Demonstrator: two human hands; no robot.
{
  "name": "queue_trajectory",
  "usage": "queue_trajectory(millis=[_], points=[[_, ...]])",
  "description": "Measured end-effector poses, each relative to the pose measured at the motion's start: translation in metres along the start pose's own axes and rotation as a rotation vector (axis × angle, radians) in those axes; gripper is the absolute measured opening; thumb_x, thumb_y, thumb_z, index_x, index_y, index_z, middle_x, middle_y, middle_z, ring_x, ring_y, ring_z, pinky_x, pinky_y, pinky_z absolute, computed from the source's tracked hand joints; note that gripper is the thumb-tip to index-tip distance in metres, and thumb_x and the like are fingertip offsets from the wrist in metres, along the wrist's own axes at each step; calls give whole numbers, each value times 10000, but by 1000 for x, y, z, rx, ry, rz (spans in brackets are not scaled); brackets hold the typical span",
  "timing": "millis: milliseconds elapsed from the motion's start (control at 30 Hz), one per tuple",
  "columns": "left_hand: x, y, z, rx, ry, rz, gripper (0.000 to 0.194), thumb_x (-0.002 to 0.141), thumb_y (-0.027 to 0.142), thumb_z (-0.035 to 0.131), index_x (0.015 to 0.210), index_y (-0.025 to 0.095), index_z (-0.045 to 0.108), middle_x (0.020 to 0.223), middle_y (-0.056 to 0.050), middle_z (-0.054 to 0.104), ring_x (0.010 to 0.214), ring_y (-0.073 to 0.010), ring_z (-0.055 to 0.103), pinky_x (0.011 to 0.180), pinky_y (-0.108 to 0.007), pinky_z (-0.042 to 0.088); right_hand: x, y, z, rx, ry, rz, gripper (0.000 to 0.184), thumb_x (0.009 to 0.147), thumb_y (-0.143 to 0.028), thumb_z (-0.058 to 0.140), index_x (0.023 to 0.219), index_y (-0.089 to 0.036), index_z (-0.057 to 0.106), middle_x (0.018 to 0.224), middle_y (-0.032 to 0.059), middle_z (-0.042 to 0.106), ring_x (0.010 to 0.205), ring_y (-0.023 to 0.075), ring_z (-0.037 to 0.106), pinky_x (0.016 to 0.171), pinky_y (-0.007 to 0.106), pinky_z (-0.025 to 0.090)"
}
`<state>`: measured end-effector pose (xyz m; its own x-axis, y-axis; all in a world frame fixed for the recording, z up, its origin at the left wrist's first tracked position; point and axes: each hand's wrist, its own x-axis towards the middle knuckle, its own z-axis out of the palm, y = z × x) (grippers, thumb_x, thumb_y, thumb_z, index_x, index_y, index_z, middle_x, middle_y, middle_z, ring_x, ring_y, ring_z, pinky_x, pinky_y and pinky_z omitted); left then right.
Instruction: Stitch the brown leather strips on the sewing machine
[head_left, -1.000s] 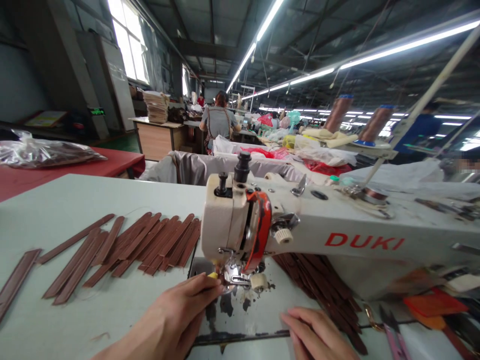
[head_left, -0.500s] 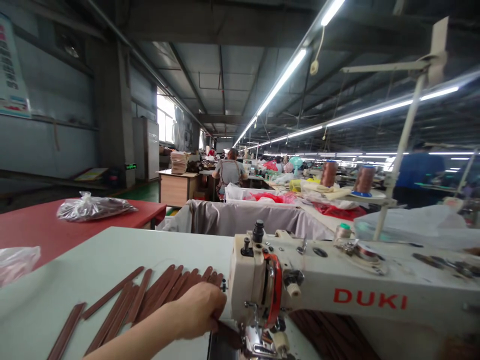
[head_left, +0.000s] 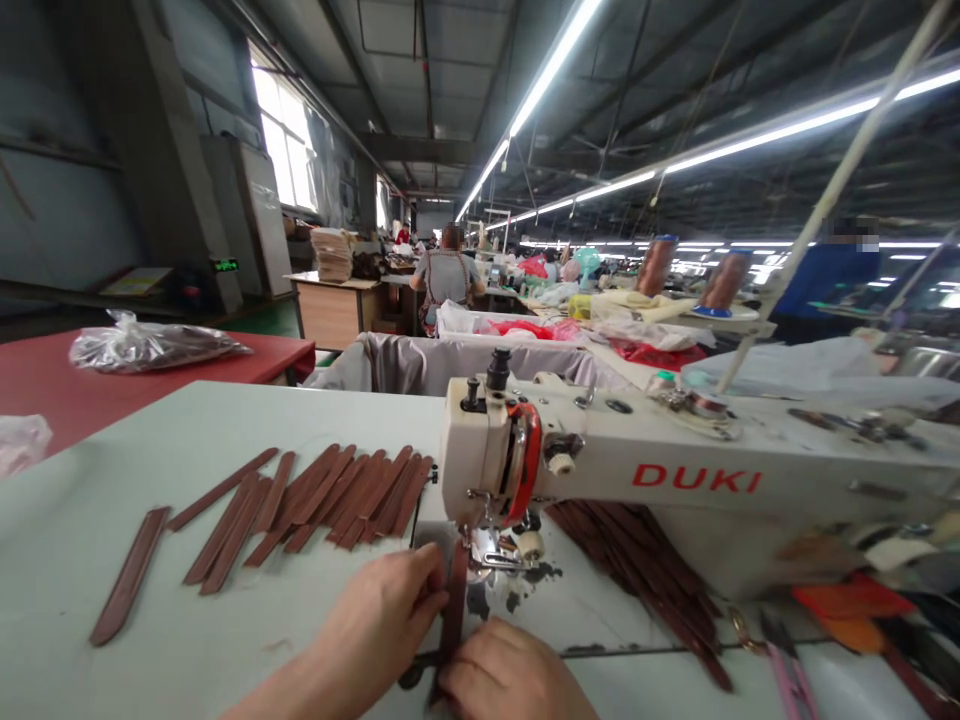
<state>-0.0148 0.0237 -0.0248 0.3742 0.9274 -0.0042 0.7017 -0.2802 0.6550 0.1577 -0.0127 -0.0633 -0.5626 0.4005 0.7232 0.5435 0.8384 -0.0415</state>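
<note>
A narrow brown strap, leather-like, lies lengthwise just left of the presser foot of the white sewing machine. My left hand has its fingers closed at the strap's left edge, near the presser foot. Closer to me, my right hand grips the strap's near end from the right, its fingertips partly hidden. On the table to the left, several brown straps with rounded ends lie in an overlapping row, and a single strap sits apart.
Under the machine arm lies a bundle of brown straps. Pink-handled scissors and an orange piece are at the right. A red table bears a plastic bag. Beyond a cloth-lined bin, a person sits.
My left hand has drawn nearer to me along the machine's left side. My right hand has come into view on the strap. The camera has tilted downward.
</note>
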Motion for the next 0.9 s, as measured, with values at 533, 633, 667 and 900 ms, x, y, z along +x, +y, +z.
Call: queue_trajectory(millis=[533, 633, 667, 900], points=[[-10, -9, 9, 290, 258, 697, 535, 819, 54, 440, 1322, 220, 521, 1228, -59, 651, 1103, -175, 639, 967, -203, 482, -4, 17, -23, -6, -85, 41, 442, 1003, -163, 279, 711, -170, 612, 629, 22, 603, 583, 150, 526, 519, 243, 452], [-5, 0, 4, 312, 286, 748, 474, 812, 38, 417, 1246, 175, 548, 1149, -76, 680, 1053, -161, 657, 975, -189, 470, -4, 18, -20, -10, -75, 49, 425, 986, -136, 289, 720, -170, 618, 631, 21, 608, 579, 149, 528, 526, 242, 457], [-4, 2, 3, 309, 293, 766, 456, 815, 42, 418, 1233, 170, 550, 1133, -79, 683, 1032, -156, 664, 965, -177, 473, -4, 18, -19, -9, -76, 54, 421, 983, -133, 293, 720, -171, 618, 629, 19, 608, 577, 148, 530, 530, 241, 461], [-4, -19, 15, 267, 310, 699, 494, 820, 80, 429, 1276, 245, 523, 1204, -21, 666, 1062, -132, 660, 945, -143, 466, -1, 16, -37, -8, -86, 104, 175, 914, -189, 499, 818, -209, 644, 770, -10, 682, 648, 147, 592, 578, 238, 507]])
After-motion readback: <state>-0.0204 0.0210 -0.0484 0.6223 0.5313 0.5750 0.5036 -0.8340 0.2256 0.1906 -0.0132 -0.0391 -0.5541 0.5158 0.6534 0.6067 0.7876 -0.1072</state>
